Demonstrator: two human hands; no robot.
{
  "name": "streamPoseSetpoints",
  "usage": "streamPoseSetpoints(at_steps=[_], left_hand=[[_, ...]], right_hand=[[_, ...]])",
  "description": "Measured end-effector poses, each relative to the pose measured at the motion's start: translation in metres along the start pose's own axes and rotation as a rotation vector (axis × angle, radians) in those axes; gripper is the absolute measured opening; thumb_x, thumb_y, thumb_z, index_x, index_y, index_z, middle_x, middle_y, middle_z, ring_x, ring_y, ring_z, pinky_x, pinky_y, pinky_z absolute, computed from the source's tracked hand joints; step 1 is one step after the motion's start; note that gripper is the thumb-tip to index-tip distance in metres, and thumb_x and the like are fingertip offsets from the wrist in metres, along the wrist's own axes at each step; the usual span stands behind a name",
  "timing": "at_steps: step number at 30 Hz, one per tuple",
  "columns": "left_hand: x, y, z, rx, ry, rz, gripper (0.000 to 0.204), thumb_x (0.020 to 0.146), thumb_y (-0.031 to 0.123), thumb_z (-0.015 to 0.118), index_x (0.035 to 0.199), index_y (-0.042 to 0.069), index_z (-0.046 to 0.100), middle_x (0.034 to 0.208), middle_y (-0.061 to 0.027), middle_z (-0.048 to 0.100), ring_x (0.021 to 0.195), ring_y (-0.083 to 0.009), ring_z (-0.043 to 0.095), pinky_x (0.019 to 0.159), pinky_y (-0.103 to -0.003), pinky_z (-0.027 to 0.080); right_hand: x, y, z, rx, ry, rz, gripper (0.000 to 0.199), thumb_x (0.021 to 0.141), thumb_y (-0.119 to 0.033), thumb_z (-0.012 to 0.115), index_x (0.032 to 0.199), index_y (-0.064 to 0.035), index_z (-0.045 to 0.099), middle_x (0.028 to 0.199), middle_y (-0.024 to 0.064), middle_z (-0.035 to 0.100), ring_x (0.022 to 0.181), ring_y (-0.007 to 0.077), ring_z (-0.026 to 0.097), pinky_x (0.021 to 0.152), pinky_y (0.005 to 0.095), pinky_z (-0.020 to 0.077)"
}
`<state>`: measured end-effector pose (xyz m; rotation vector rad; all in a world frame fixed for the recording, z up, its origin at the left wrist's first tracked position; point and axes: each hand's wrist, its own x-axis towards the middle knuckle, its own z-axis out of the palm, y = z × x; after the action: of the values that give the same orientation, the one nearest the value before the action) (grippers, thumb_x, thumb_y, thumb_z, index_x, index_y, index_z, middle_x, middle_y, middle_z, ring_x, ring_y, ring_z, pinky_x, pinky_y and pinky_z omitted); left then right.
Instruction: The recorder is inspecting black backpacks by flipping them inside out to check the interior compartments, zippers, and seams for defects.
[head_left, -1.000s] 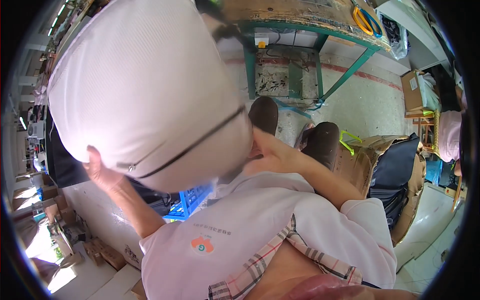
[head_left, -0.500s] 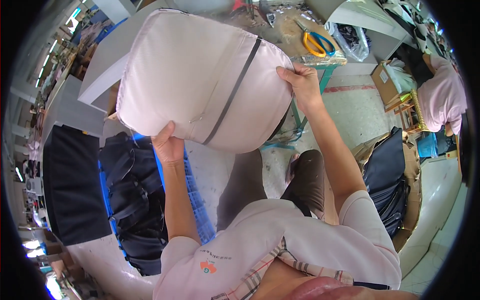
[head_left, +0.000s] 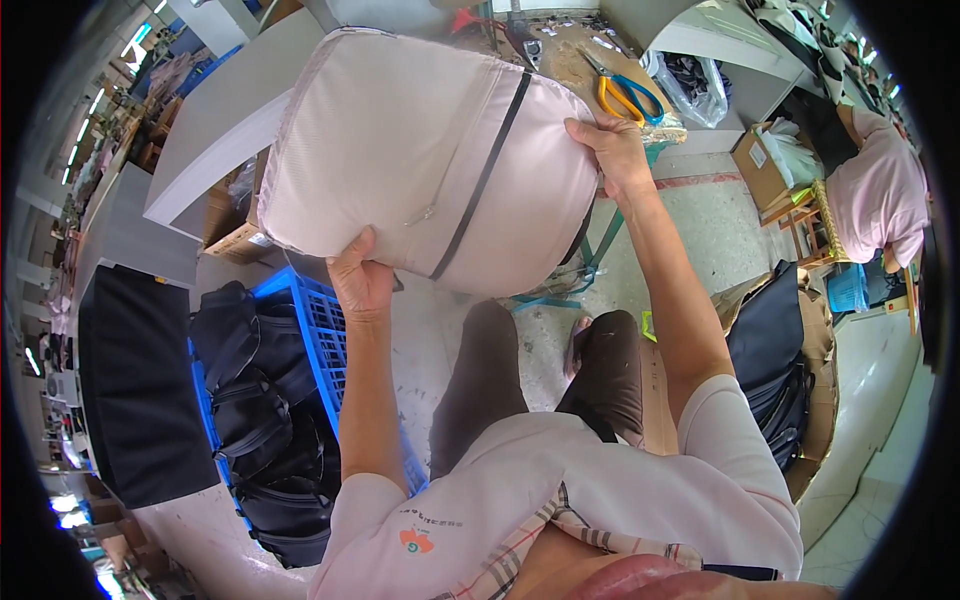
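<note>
Both my hands hold up a pale pinkish-beige fabric panel (head_left: 370,140), rounded at its corners and crossed by a black strap and a zipper with a small pull. It looks like part of a bag. My left hand (head_left: 362,280) grips its lower left edge, thumb on top and the fingers hidden beneath. At the right edge my right hand (head_left: 614,150) pinches it, thumb on the near face. Beyond the panel, a pair of scissors (head_left: 628,98) with yellow and blue handles lies on a worn work table (head_left: 570,70).
Left of my legs stands a blue plastic crate (head_left: 318,325) full of black bags (head_left: 255,400), beside a black padded piece (head_left: 140,390). A cardboard box (head_left: 815,400) of black material stands at right. Farther right, a person in pink (head_left: 880,180) sits near another box (head_left: 765,160).
The panel and both hands have shifted slightly right in view. More of the blue crate and a cardboard box behind it now show. My grip looks the same.
</note>
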<state>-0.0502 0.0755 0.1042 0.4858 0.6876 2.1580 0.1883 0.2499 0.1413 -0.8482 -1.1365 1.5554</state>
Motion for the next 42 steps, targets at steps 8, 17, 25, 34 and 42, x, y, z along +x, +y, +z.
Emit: streamPoseSetpoints(at_steps=[8, 17, 25, 34, 42], left_hand=[[-0.003, -0.012, -0.004, 0.010, 0.024, -0.024, 0.050, 0.065, -0.010, 0.057, 0.111, 0.005, 0.047, 0.108, -0.0068, 0.051, 0.099, -0.0224, 0.049, 0.090, -0.035, 0.039], [-0.015, -0.025, -0.001, -0.005, 0.007, -0.080, 0.054, 0.062, -0.012, 0.054, 0.113, 0.006, 0.045, 0.109, -0.0070, 0.050, 0.101, -0.0224, 0.048, 0.089, -0.035, 0.040], [-0.018, -0.032, 0.002, -0.007, 0.020, -0.096, 0.058, 0.060, -0.012, 0.056, 0.114, 0.006, 0.043, 0.109, -0.0068, 0.049, 0.103, -0.0224, 0.047, 0.089, -0.035, 0.039], [-0.038, -0.035, 0.004, -0.021, 0.032, -0.139, 0.052, 0.063, -0.006, 0.059, 0.112, 0.005, 0.045, 0.105, -0.0064, 0.052, 0.097, -0.0211, 0.050, 0.086, -0.036, 0.040], [-0.112, 0.012, -0.045, 0.042, 0.468, -0.628, 0.056, 0.074, 0.039, 0.059, 0.116, 0.007, 0.040, 0.113, -0.0147, 0.046, 0.109, -0.0286, 0.040, 0.082, -0.053, 0.037]], right_hand=[[-0.005, -0.005, -0.009, -0.018, -0.057, -0.068, 0.019, 0.073, 0.001, 0.058, 0.091, 0.0069, 0.058, 0.078, 0.0096, 0.061, 0.062, 0.0127, 0.057, 0.057, 0.0239, 0.0478], [-0.016, 0.003, -0.034, -0.085, 0.005, -0.130, 0.018, 0.071, -0.001, 0.060, 0.089, 0.0026, 0.061, 0.077, 0.0056, 0.061, 0.063, 0.0096, 0.055, 0.059, 0.0218, 0.0452], [-0.023, 0.000, -0.044, -0.160, 0.023, -0.056, 0.017, 0.073, -0.007, 0.062, 0.087, 0.0028, 0.061, 0.077, 0.0058, 0.061, 0.064, 0.0087, 0.054, 0.060, 0.0210, 0.0433], [-0.044, -0.009, -0.049, -0.324, 0.080, -0.184, 0.013, 0.072, -0.005, 0.061, 0.081, 0.0041, 0.061, 0.075, 0.0015, 0.059, 0.064, 0.0072, 0.049, 0.060, 0.0203, 0.0390], [-0.128, -0.015, 0.056, -0.980, -0.535, -0.919, 0.013, 0.068, -0.004, 0.059, 0.077, 0.0031, 0.055, 0.072, 0.0082, 0.051, 0.059, 0.0189, 0.046, 0.052, 0.0266, 0.0377]])
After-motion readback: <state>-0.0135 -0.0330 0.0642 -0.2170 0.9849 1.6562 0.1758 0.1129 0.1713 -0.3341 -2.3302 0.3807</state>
